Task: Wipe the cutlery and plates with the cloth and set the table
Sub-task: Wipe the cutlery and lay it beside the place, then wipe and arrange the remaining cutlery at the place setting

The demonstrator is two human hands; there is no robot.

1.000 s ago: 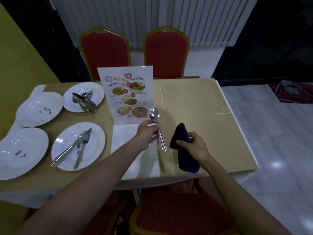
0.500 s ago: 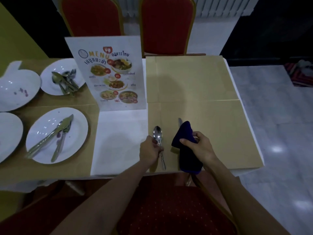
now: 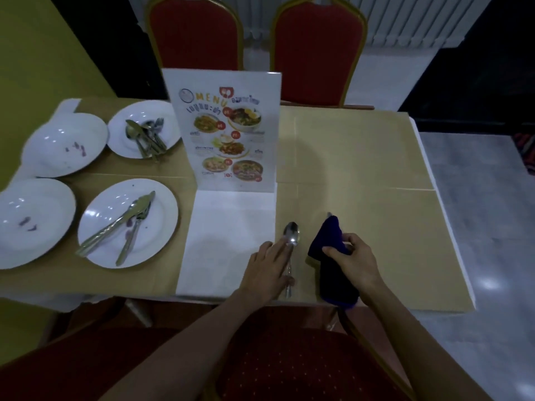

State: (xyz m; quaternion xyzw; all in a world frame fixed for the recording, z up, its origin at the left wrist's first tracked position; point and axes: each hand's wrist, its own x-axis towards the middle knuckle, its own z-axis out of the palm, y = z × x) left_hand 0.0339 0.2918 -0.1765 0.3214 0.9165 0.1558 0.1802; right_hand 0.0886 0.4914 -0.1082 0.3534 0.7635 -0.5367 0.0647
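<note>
A steel spoon [image 3: 291, 237] lies on the tan table [image 3: 362, 169] near its front edge, bowl pointing away from me. My left hand [image 3: 267, 270] rests beside it with straight fingers touching the handle. My right hand [image 3: 354, 260] grips a dark blue cloth [image 3: 333, 264], which hangs down to the table edge. A metal tip [image 3: 329, 214] shows just beyond the cloth; the rest of that piece is hidden. On the left stand white plates: one [image 3: 127, 224] with a knife and fork, one [image 3: 144, 128] with several cutlery pieces, and two stained ones [image 3: 65, 149] [image 3: 31, 221].
An upright menu card [image 3: 225, 128] stands mid-table, with a white paper sheet [image 3: 228, 241] in front of it. Two red chairs [image 3: 197, 33] [image 3: 318, 47] stand at the far side, and a red chair seat [image 3: 289, 366] is below me. A yellow wall is on the left.
The spoon went from held upright above the table to lying flat on it. My left hand let go and now rests open against the handle. My right hand kept hold of the cloth.
</note>
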